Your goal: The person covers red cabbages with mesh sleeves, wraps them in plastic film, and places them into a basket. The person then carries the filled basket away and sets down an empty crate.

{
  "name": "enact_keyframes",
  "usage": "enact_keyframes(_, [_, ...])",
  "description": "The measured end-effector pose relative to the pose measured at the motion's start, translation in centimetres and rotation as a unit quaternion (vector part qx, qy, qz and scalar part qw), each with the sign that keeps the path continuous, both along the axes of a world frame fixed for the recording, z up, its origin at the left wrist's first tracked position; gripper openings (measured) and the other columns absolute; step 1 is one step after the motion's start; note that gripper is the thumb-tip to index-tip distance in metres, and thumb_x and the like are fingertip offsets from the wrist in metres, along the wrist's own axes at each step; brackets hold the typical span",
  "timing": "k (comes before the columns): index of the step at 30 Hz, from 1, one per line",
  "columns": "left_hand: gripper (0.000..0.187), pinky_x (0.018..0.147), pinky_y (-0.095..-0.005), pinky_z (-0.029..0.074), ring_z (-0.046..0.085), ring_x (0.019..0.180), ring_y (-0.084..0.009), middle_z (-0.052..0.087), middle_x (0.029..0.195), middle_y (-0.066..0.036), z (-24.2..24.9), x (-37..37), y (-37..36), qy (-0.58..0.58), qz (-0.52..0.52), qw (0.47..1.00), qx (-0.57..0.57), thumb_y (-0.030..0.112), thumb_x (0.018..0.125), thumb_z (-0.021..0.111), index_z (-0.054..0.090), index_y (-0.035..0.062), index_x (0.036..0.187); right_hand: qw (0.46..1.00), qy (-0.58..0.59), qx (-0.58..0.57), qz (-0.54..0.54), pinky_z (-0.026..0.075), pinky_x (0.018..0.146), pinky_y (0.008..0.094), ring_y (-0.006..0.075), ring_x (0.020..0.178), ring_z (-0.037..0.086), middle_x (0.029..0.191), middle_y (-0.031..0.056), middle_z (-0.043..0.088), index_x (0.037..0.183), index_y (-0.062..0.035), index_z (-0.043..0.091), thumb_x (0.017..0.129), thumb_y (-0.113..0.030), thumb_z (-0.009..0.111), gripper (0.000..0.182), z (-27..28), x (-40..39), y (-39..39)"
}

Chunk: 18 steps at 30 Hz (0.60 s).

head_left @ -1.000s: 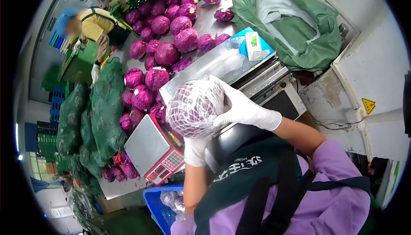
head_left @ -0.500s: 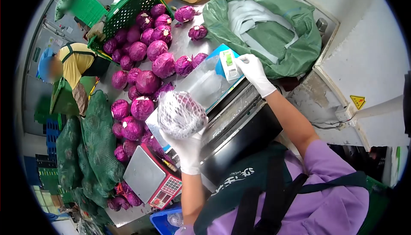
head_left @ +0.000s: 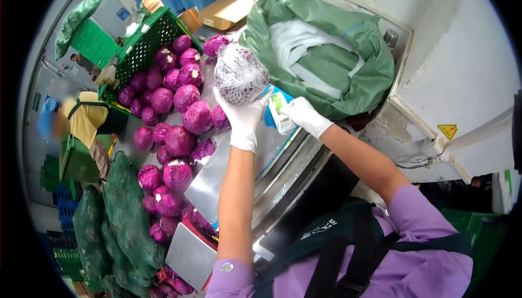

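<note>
My left hand, in a white glove, holds up a round head, purple showing through, wrapped in a white foam net; it looks like a red cabbage. My gloved right hand has its fingers closed at the edge of a small white-and-green dispenser. Whatever is between those fingertips is too small to make out. The dispenser sits on a blue surface at the far end of a metal-topped machine. Loose red cabbages lie left of my left hand.
A green crate of cabbages lies tipped at the back left. A green plastic bag with white foam nets stands behind my right hand. A scale is by my left forearm, near green mesh sacks. Another person bends at left.
My left hand has carried the netted head away from me, up beside the dispenser. My right fingers have moved in against the dispenser's edge. The view has shifted.
</note>
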State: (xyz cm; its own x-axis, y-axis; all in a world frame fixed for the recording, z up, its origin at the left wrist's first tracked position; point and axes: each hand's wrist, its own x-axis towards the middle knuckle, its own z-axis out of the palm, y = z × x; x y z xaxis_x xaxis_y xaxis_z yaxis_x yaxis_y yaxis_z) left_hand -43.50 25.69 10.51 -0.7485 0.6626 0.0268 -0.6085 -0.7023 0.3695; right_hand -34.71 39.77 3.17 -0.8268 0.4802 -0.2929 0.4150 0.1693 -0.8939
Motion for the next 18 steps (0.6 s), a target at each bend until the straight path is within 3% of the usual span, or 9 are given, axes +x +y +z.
enact_keyframes(3, [0.089,0.109,-0.0666,0.018,0.027,0.139,-0.0386,0.031,0.152,-0.010,-0.4,-1.6,0.7,0.010,0.009,0.999,-0.042,0.073,0.079,0.051,0.031,0.0210,0.149,0.999,0.034,0.003,0.004,0.053,0.073,0.0354,0.0241,0.073,0.069,0.078,0.0162,0.070,0.083,0.0015,0.072,0.075,-0.025,0.074,0.028,0.5,-0.5,0.2])
enact_keyframes(5, [0.091,0.112,-0.0664,0.013,0.026,0.138,-0.0447,0.027,0.153,-0.016,-1.2,-2.7,0.6,0.004,0.034,0.999,-0.031,0.071,0.080,0.051,0.025,0.0196,0.151,0.988,0.085,0.002,0.125,0.052,0.068,0.0328,0.0177,0.066,0.065,0.073,0.0122,0.069,0.082,0.0018,0.072,0.077,-0.023,0.072,0.025,1.2,-1.5,1.9])
enact_keyframes(6, [0.092,0.113,-0.0637,0.012,0.031,0.136,-0.0450,0.031,0.151,-0.017,-1.6,-3.4,0.4,-0.005,0.012,1.000,-0.013,0.072,0.078,0.050,0.028,0.0175,0.149,0.985,0.074,0.003,0.155,0.050,0.064,0.0311,0.0139,0.062,0.062,0.071,0.0095,0.069,0.081,0.0012,0.072,0.078,-0.022,0.070,0.023,1.6,-2.4,2.4])
enact_keyframes(10, [0.095,0.113,-0.0592,0.014,0.038,0.130,-0.0450,0.036,0.147,-0.019,-1.6,-4.2,0.5,-0.037,0.031,0.999,0.008,0.074,0.076,0.049,0.034,0.0137,0.147,0.976,0.066,0.025,0.206,0.050,0.063,0.0307,0.0131,0.061,0.062,0.071,0.0085,0.069,0.082,0.0014,0.072,0.078,-0.022,0.069,0.024,1.9,-4.8,3.3])
enact_keyframes(12, [0.095,0.113,-0.0592,0.014,0.038,0.130,-0.0452,0.036,0.147,-0.019,-2.2,-4.4,1.0,-0.041,0.042,0.998,0.010,0.074,0.076,0.049,0.033,0.0138,0.148,0.975,0.009,0.007,0.220,0.048,0.067,0.0258,0.0079,0.071,0.060,0.078,0.0045,0.068,0.086,-0.0004,0.070,0.082,-0.018,0.069,0.018,2.4,-4.8,2.8])
enact_keyframes(16, [0.096,0.114,-0.0598,0.012,0.035,0.132,-0.0466,0.034,0.148,-0.019,-3.6,-5.0,1.6,-0.041,0.074,0.996,0.000,0.073,0.076,0.050,0.030,0.0140,0.149,0.983,-0.005,-0.017,0.183,0.049,0.069,0.0256,0.0088,0.074,0.061,0.080,0.0051,0.069,0.089,-0.0001,0.070,0.082,-0.017,0.069,0.018,2.7,-4.6,2.3])
enact_keyframes(18, [0.094,0.114,-0.0604,0.011,0.031,0.135,-0.0453,0.032,0.150,-0.018,-4.3,-5.4,1.4,-0.048,0.088,0.995,-0.003,0.072,0.077,0.051,0.030,0.0159,0.149,0.971,0.072,-0.193,0.124,0.049,0.065,0.0292,0.0143,0.069,0.063,0.080,0.0101,0.069,0.088,0.0034,0.072,0.079,-0.023,0.069,0.028,2.6,-4.9,2.7])
